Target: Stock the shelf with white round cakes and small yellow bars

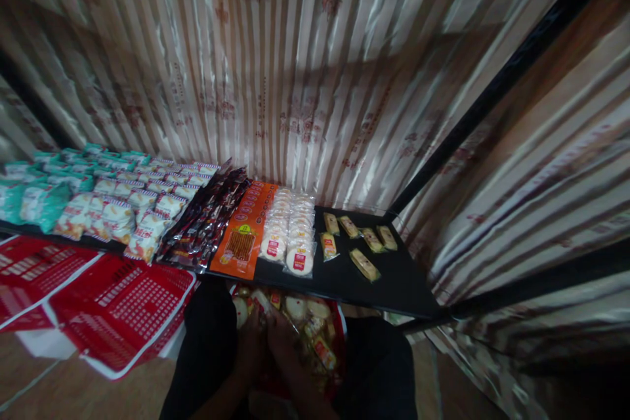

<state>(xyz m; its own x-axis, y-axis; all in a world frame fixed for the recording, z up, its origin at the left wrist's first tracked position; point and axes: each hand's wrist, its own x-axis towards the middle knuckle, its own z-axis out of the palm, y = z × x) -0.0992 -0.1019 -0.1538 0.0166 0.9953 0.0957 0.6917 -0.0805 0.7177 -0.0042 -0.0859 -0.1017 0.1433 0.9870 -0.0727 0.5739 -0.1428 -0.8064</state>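
Both my hands reach down into a red basket [341,328] of mixed snack packets that sits between my knees, below the front edge of a black shelf [394,279]. My left hand [250,344] and my right hand [283,340] lie close together among the packets. They are dark and blurred, so their fingers and anything they hold cannot be made out. On the shelf's right end lie several small yellow bar packets [365,264], spread apart.
Rows of goods fill the shelf: white round cakes [288,230], an orange packet [245,236], dark red packets [207,223], white-orange bags [123,216] and teal bags [39,200]. Red baskets [123,308] lie on the floor at left. A striped curtain [295,79] hangs behind.
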